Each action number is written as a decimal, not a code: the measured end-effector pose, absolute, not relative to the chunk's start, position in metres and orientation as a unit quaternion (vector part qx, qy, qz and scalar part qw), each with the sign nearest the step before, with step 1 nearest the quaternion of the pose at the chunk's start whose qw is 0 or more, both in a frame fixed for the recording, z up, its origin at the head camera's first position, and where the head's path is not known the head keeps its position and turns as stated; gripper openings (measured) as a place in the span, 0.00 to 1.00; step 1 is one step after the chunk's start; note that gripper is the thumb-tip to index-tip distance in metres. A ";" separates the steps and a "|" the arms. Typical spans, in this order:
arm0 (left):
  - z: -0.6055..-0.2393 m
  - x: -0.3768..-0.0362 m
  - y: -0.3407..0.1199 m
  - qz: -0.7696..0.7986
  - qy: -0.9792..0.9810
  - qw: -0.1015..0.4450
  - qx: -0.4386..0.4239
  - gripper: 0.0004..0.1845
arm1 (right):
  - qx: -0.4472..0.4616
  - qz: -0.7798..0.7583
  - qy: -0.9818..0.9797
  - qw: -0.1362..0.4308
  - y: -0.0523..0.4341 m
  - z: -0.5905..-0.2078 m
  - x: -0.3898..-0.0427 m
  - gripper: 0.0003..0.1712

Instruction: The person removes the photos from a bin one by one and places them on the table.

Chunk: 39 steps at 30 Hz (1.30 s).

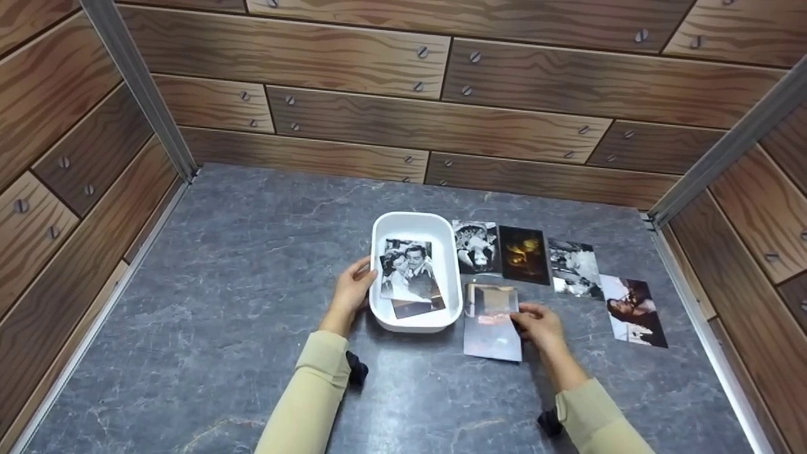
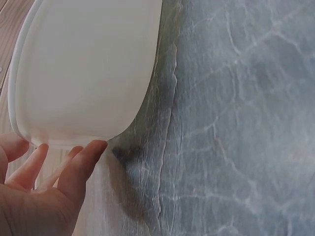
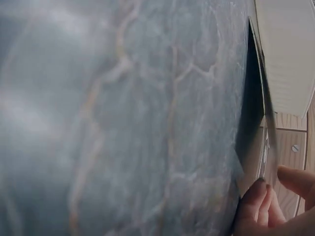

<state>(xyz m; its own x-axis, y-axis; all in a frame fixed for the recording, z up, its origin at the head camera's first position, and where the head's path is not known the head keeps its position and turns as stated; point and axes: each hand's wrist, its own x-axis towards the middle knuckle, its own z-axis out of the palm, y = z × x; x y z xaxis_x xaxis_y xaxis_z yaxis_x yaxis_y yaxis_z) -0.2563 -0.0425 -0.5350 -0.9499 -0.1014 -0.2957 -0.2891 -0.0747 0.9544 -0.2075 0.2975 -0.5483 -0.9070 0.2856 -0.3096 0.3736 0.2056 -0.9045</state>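
Nearest the camera, two cream sleeves reach onto the grey marbled counter (image 1: 220, 302); the right hand (image 1: 541, 328) pinches the right edge of a glossy photo (image 1: 492, 321) between thumb and fingertips, and the right wrist view shows that photo tilted up off the counter, edge-on, with the fingers (image 3: 256, 206) curled at its rim; the photo sits just right of the white tray (image 1: 444, 252), its near edge on or close to the counter; the left hand (image 1: 351, 296) rests against the tray's left wall, fingers (image 2: 81, 164) loosely straight and slightly spread, the tips touching the rim and the wall below it, as the left wrist view shows; inside the tray lies a black-and-white photo of a couple (image 1: 408, 270), on top of another print (image 1: 419, 307) whose brown corner shows beneath it; farther back, a row of four prints lies flat on the counter to the tray's right: a black-and-white one (image 1: 476, 246) just beside the tray, then a dark one with an amber glow (image 1: 523, 254), then a pale black-and-white one (image 1: 574, 268), then a darker portrait (image 1: 635, 311) overlapping its corner; behind all stands the wood-plank wall (image 1: 441, 120).
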 end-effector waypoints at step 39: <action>-0.536 -0.257 -0.042 0.722 0.676 0.056 -0.138 0.23 | 0.101 -0.677 0.728 0.043 0.148 -0.492 -0.280 0.44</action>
<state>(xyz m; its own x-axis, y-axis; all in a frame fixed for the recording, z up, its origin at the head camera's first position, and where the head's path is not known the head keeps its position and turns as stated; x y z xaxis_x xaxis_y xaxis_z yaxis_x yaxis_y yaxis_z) -0.2572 -0.0417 -0.5360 -0.9556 -0.1064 -0.2749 -0.2673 -0.0808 0.9602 -0.2800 0.1480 -0.4919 -0.9759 0.0886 -0.1994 0.2053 0.0626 -0.9767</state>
